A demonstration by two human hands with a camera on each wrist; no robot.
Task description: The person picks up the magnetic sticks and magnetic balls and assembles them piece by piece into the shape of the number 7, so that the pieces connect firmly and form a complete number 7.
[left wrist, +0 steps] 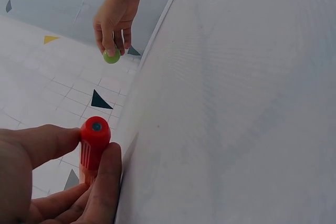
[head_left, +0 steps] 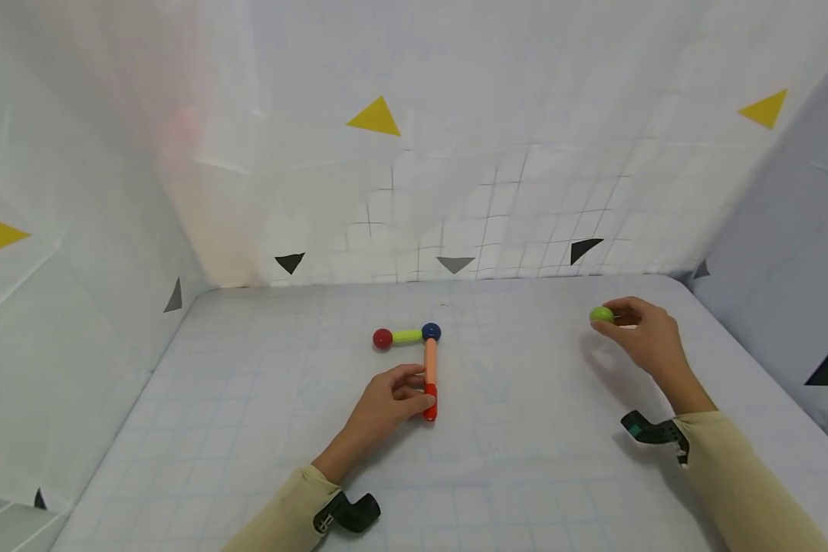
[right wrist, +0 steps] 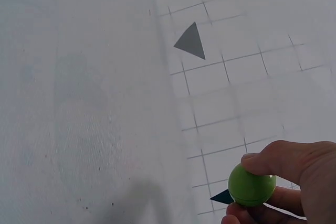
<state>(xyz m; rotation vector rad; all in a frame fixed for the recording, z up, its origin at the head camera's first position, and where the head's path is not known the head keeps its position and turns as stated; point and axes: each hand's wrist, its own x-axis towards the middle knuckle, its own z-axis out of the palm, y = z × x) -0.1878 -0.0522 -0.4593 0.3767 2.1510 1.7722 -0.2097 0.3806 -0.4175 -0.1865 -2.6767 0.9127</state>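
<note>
Near the middle of the table my left hand [head_left: 386, 402] pinches a short red rod [head_left: 431, 412] between thumb and fingers. An orange rod [head_left: 431, 360] runs on in line from it up to a dark blue ball [head_left: 431, 332]. From that ball a yellow-green rod [head_left: 407, 336] leads left to a red ball [head_left: 382, 339]. In the left wrist view the red rod's near end [left wrist: 96, 127] has a small metallic dot. Far to the right, my right hand [head_left: 645, 333] holds a green ball [right wrist: 252, 184] between thumb and fingertips, above the table.
The white table [head_left: 524, 460] carries a faint grid. White sheeting [head_left: 490, 77] stands behind and at both sides, marked with yellow, black and grey triangles. A black wrist device [head_left: 348, 512] sits at the left sleeve and another [head_left: 652, 429] at the right.
</note>
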